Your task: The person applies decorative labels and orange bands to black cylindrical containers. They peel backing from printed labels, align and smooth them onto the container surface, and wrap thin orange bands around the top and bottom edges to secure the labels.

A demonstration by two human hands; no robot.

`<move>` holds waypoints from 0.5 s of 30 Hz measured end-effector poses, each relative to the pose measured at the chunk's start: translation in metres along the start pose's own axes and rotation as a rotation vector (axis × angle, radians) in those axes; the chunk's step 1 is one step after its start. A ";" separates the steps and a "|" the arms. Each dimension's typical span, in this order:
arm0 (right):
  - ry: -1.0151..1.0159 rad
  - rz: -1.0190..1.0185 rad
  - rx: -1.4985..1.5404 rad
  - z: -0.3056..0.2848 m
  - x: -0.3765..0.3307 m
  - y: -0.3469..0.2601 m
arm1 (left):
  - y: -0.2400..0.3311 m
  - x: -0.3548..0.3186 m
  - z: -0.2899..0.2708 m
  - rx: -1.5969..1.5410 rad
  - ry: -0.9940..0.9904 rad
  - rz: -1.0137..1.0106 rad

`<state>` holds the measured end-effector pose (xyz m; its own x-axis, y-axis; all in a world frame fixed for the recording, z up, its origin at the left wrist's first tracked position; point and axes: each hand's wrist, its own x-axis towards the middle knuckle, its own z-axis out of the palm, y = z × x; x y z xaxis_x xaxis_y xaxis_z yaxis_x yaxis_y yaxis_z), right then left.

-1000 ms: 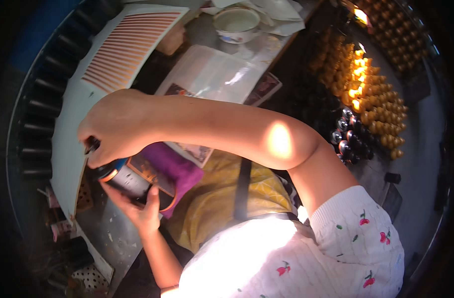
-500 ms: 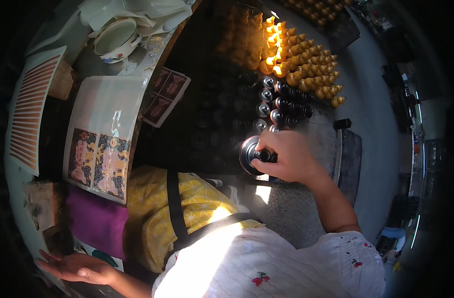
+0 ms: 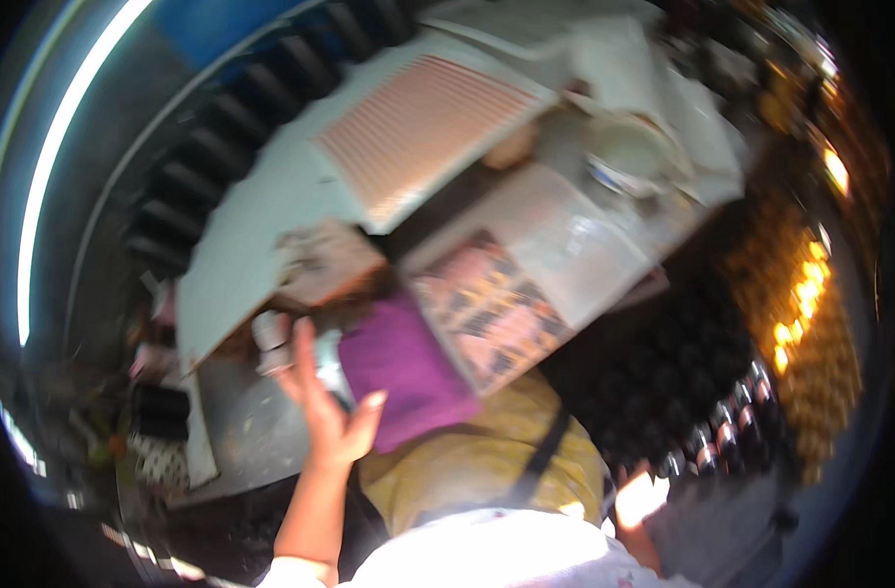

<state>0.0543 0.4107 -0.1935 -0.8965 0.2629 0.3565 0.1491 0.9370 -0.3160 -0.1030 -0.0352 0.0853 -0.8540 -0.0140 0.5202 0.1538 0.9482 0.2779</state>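
The picture is smeared by motion. My left hand (image 3: 332, 416) is raised with the fingers spread and nothing in it. Beyond its fingertips stands a small whitish object (image 3: 270, 343), and a purple cloth (image 3: 403, 377) lies just to its right. My right hand (image 3: 640, 495) is low at the right, bright with sunlight and too blurred to show its fingers well. Closest to it are several shiny black rounded pieces (image 3: 731, 431) in rows. A sheet with pink, black and gold printed pictures (image 3: 491, 314) lies ahead of my yellow apron.
Behind the printed sheet are an enamel pot (image 3: 628, 157) and a pale board with reddish strips (image 3: 428, 132). A worn block (image 3: 325, 263) sits left of the purple cloth. Orange-gold gourd-shaped pieces (image 3: 824, 363) stand in rows at the far right.
The view has swung left over the bench. My left hand has come up toward the purple cloth. My right hand has left the black round piece it was holding, or the blur hides it.
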 end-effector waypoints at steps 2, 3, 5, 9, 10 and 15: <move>0.015 0.046 0.015 -0.005 0.028 0.004 | -0.009 0.028 -0.010 -0.052 0.067 -0.079; 0.013 0.060 0.009 -0.007 0.040 0.004 | -0.026 0.044 -0.022 -0.047 0.113 -0.133; 0.000 -0.007 0.038 -0.011 0.073 0.007 | -0.071 0.079 -0.022 -0.065 0.232 -0.284; -0.106 0.021 0.060 -0.010 0.103 0.024 | -0.235 0.145 -0.030 0.055 0.764 -0.593; -0.168 0.020 0.064 0.002 0.096 0.026 | -0.284 0.137 -0.053 0.124 0.885 -0.730; -0.230 0.355 -0.050 -0.013 0.038 0.050 | -0.436 0.171 -0.068 0.186 0.865 -0.782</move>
<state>0.0330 0.4701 -0.1847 -0.8547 0.5185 0.0261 0.4804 0.8090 -0.3386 -0.2820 -0.4720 0.1076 -0.0518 -0.7541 0.6547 -0.3973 0.6170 0.6793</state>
